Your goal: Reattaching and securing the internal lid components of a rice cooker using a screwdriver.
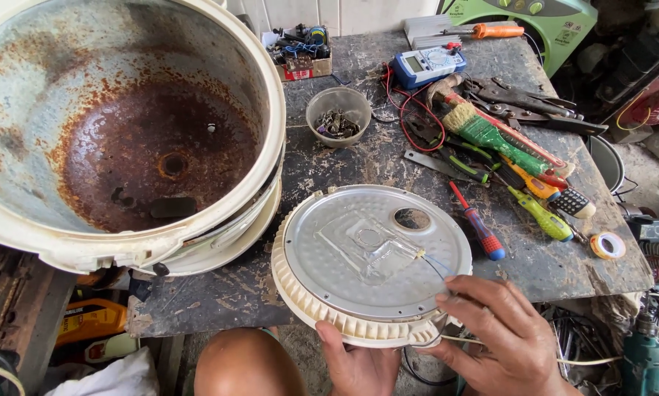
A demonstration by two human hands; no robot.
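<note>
The biggest thing in view is a rusty pot (pixel 124 132), a round shell with a cream rim, tilted on its side at the left of the workbench (pixel 219 293) so its brown, corroded bottom faces up. Next in size is the round lid plate (pixel 370 260), a shiny metal disc with a ribbed cream plastic edge, a stamped square in the middle and a round hole near its upper right; it lies flat at the front edge of the bench, partly hanging over it. The right hand (pixel 502 337) rests on the plate's right rim with the fingers loosely curled and only narrowly parted, the tips touching the metal next to a thin blue wire (pixel 436 264) that runs across the disc; whether they pinch the wire cannot be told. The left hand (pixel 355 363) grips the plate from below at its near edge, thumb pressed on the ribbed plastic, fingers hidden underneath. Behind the plate stands a small plastic bowl (pixel 338 114) of dark metal bits, and farther back a blue multimeter (pixel 426 66). To the right lie a green-handled brush (pixel 491 136), a red and blue screwdriver (pixel 477 224) just beside the plate, and a roll of tape (pixel 606 246).
</note>
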